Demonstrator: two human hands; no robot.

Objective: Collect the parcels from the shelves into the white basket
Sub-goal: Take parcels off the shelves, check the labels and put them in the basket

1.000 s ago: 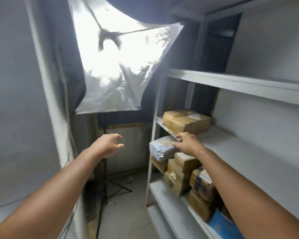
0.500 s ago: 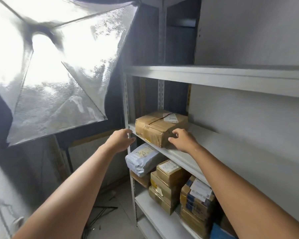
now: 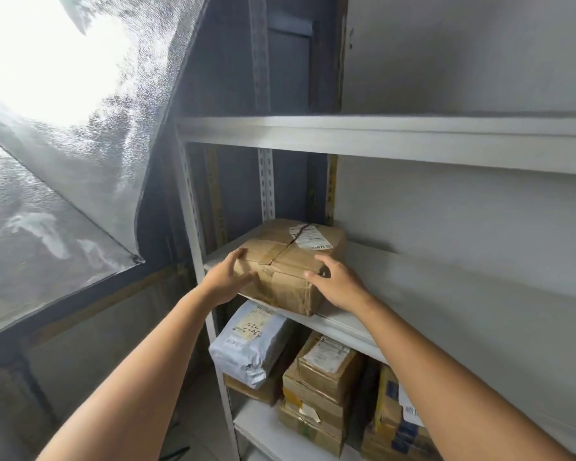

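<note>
A brown taped cardboard parcel [image 3: 291, 261] with a white label rests at the left end of the middle shelf [image 3: 350, 324]. My left hand [image 3: 228, 279] presses on its left side, thumb on top. My right hand [image 3: 338, 284] holds its right front corner. The parcel sits between both hands, still on the shelf. On the shelf below lie a grey plastic mailer [image 3: 250, 344], a stack of small cardboard boxes [image 3: 323, 371] and a blue-and-yellow box [image 3: 396, 424]. The white basket is not in view.
A large bright softbox lamp [image 3: 57, 134] hangs close at the left, beside the rack's upright post [image 3: 193, 211]. The upper shelf [image 3: 379, 134] runs just above the parcel. A grey wall backs the shelves on the right.
The view has moved closer to the rack. My left hand came from the shelf post onto the parcel's left side, and my right hand shifted onto its right front corner.
</note>
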